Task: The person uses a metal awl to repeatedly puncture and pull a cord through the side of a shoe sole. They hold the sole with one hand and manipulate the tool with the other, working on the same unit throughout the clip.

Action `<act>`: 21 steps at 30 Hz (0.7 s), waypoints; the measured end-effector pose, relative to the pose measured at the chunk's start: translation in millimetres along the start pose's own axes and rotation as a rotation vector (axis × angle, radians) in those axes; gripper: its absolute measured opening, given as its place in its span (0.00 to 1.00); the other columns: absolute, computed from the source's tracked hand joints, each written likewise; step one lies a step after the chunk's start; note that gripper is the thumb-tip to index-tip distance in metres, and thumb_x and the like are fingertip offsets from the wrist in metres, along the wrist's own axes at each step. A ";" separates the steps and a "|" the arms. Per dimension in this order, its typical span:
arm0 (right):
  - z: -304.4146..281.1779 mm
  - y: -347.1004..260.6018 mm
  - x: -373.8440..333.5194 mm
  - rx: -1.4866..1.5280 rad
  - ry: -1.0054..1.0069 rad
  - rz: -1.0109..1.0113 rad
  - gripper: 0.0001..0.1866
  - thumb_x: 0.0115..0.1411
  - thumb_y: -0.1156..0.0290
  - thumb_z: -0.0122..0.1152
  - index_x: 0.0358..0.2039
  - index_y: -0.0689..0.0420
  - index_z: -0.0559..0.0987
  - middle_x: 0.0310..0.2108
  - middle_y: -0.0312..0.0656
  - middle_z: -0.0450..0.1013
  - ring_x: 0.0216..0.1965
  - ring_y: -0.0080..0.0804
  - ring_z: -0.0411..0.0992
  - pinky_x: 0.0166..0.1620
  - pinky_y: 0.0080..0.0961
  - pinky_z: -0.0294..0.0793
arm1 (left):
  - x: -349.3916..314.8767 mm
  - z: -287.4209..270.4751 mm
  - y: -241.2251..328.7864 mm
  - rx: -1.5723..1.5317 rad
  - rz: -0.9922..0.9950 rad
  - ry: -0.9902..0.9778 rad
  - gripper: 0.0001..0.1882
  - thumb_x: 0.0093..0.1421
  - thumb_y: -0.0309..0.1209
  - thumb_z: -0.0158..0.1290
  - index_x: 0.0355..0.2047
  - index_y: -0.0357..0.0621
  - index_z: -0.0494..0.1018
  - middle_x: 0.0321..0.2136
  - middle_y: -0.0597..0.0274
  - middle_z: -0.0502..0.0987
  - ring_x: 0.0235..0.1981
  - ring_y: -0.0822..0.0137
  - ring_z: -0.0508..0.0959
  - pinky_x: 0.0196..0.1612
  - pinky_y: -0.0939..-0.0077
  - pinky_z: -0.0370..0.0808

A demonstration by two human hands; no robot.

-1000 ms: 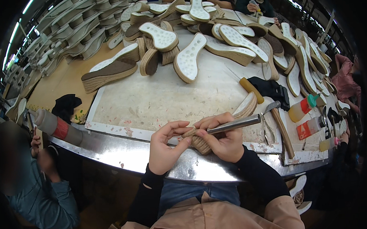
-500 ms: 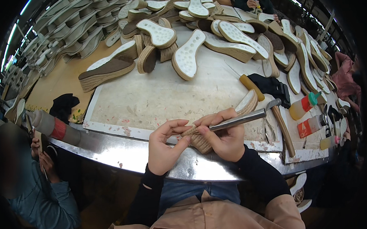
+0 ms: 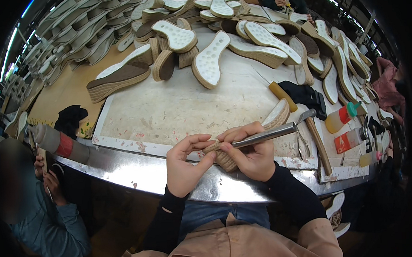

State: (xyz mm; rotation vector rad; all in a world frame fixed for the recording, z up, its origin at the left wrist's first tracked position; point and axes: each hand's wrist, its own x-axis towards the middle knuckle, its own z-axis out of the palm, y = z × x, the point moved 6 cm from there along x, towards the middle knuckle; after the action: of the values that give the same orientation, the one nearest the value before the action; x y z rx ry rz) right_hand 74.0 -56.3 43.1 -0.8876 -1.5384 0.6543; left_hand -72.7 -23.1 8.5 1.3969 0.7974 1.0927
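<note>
Close to the table's front edge, my left hand (image 3: 187,165) and my right hand (image 3: 255,155) both grip a rope-wrapped wedge shoe sole (image 3: 225,163). My left thumb and fingers pinch the braided edge at its heel end. The right thumb presses on the same edge. Between right thumb and fingers lies a knife with a round metal handle (image 3: 271,134), its blade pointing away to the right. Part of a pale sole with a braided rim (image 3: 277,116) shows beyond my right hand; the hand hides whether it belongs to the held one.
Wedge soles (image 3: 212,59) pile up at the back, with stacked grey ones (image 3: 80,30) far left. Rightward lie a wooden-handled awl (image 3: 282,96), a wooden stick (image 3: 319,146) and squeeze bottles (image 3: 341,119). A large bottle (image 3: 59,143) lies left, near a co-worker's sleeve (image 3: 59,231).
The view has shifted very slightly. My left thumb has moved a little along the sole's braided edge; the knife stays in my right hand.
</note>
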 end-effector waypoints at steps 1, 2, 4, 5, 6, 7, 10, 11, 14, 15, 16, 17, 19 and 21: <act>0.0 0.3 -0.1 0.000 0.002 -0.004 0.15 0.54 0.87 0.58 0.33 0.61 0.61 0.28 0.48 0.72 0.39 0.36 0.75 0.43 0.28 0.74 | 0.1 0.2 -0.3 -0.013 -0.005 0.002 0.17 0.51 0.19 0.57 0.42 0.31 0.71 0.36 0.53 0.79 0.40 0.72 0.78 0.45 0.80 0.72; 0.0 0.7 -0.2 -0.001 0.003 -0.009 0.15 0.54 0.87 0.58 0.33 0.61 0.61 0.28 0.48 0.72 0.39 0.36 0.75 0.44 0.28 0.74 | 0.2 0.2 -0.2 -0.013 -0.003 0.006 0.17 0.51 0.18 0.57 0.42 0.31 0.71 0.36 0.53 0.79 0.40 0.72 0.78 0.45 0.80 0.72; -2.0 1.7 0.0 0.057 0.075 -0.038 0.13 0.53 0.85 0.60 0.33 0.63 0.65 0.29 0.47 0.73 0.36 0.33 0.76 0.38 0.23 0.75 | 0.0 0.3 -0.4 -0.015 -0.008 0.014 0.16 0.51 0.18 0.56 0.42 0.30 0.71 0.36 0.53 0.79 0.40 0.72 0.78 0.45 0.80 0.72; -3.6 2.0 -0.2 0.086 0.111 -0.053 0.11 0.53 0.84 0.61 0.33 0.64 0.67 0.29 0.46 0.73 0.34 0.31 0.77 0.35 0.21 0.75 | -0.4 0.2 -0.8 -0.017 -0.015 0.018 0.16 0.51 0.18 0.56 0.42 0.30 0.71 0.36 0.53 0.79 0.39 0.71 0.78 0.45 0.80 0.72; -3.2 2.7 -0.2 0.076 0.102 -0.053 0.11 0.53 0.84 0.61 0.33 0.64 0.67 0.29 0.46 0.73 0.34 0.31 0.77 0.35 0.20 0.75 | -0.7 -0.1 -1.3 -0.008 -0.018 0.025 0.15 0.52 0.18 0.55 0.42 0.30 0.71 0.36 0.53 0.79 0.39 0.71 0.78 0.45 0.80 0.72; -2.8 3.2 -0.3 0.066 0.094 -0.053 0.11 0.53 0.84 0.61 0.34 0.64 0.67 0.29 0.46 0.73 0.34 0.30 0.77 0.35 0.20 0.75 | -1.2 -0.5 -3.9 -0.058 -0.052 0.032 0.15 0.52 0.18 0.55 0.42 0.30 0.71 0.36 0.53 0.79 0.39 0.71 0.78 0.45 0.80 0.72; -2.1 3.9 -0.4 0.066 0.085 -0.045 0.11 0.53 0.84 0.61 0.33 0.64 0.67 0.29 0.46 0.73 0.34 0.30 0.76 0.35 0.20 0.75 | -2.2 -2.1 -7.5 -0.096 -0.064 0.050 0.15 0.52 0.19 0.55 0.41 0.31 0.72 0.36 0.54 0.79 0.38 0.71 0.77 0.44 0.79 0.72; -2.0 3.3 -0.3 0.071 0.084 -0.051 0.11 0.53 0.84 0.61 0.33 0.64 0.67 0.29 0.46 0.73 0.34 0.30 0.76 0.35 0.20 0.75 | -1.6 -2.3 -6.0 -0.054 -0.013 0.047 0.14 0.52 0.19 0.55 0.41 0.31 0.73 0.35 0.55 0.79 0.38 0.70 0.77 0.43 0.79 0.72; -1.4 1.5 1.0 0.061 0.066 -0.043 0.11 0.53 0.83 0.62 0.33 0.64 0.67 0.29 0.46 0.74 0.33 0.29 0.77 0.34 0.20 0.75 | -0.7 -2.8 -2.5 0.110 0.090 0.003 0.12 0.51 0.20 0.56 0.38 0.33 0.75 0.33 0.56 0.79 0.36 0.70 0.77 0.41 0.79 0.72; -0.9 1.2 0.7 0.045 0.046 -0.017 0.12 0.53 0.84 0.61 0.33 0.63 0.66 0.28 0.46 0.73 0.35 0.31 0.76 0.37 0.22 0.75 | -0.7 -2.4 -1.2 0.191 0.121 -0.012 0.12 0.51 0.21 0.57 0.37 0.34 0.76 0.33 0.56 0.79 0.35 0.70 0.77 0.41 0.79 0.72; -0.9 0.8 0.3 0.028 0.026 0.010 0.13 0.53 0.86 0.60 0.32 0.63 0.64 0.28 0.46 0.73 0.37 0.32 0.75 0.40 0.24 0.74 | -0.3 -2.8 -2.7 0.159 0.100 -0.012 0.11 0.50 0.21 0.57 0.37 0.35 0.77 0.32 0.56 0.78 0.34 0.70 0.77 0.40 0.79 0.72; -0.1 1.1 0.4 0.011 0.007 0.036 0.14 0.53 0.87 0.60 0.32 0.62 0.63 0.28 0.47 0.72 0.39 0.34 0.75 0.43 0.26 0.74 | 0.1 -3.1 -3.7 0.147 0.084 -0.008 0.11 0.50 0.21 0.57 0.36 0.35 0.77 0.31 0.56 0.78 0.34 0.70 0.77 0.39 0.79 0.71; -0.6 -0.6 1.6 0.003 0.009 0.029 0.14 0.53 0.87 0.60 0.32 0.62 0.63 0.28 0.46 0.72 0.38 0.34 0.75 0.43 0.26 0.74 | 0.7 -3.2 -4.3 0.134 0.062 -0.014 0.11 0.50 0.21 0.58 0.35 0.35 0.78 0.30 0.57 0.78 0.33 0.70 0.77 0.39 0.79 0.71; -1.6 -2.1 2.4 -0.015 0.013 0.013 0.15 0.52 0.87 0.60 0.33 0.62 0.63 0.28 0.46 0.72 0.37 0.34 0.75 0.42 0.26 0.75 | 1.2 -3.2 -3.9 0.148 0.056 -0.030 0.11 0.50 0.22 0.58 0.35 0.35 0.78 0.30 0.57 0.78 0.33 0.70 0.77 0.39 0.79 0.71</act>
State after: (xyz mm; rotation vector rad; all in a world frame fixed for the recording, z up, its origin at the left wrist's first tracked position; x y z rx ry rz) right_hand 75.1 -55.6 46.4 -0.9126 -1.5292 0.6463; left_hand -74.8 -20.4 4.7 1.5642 0.8362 1.0706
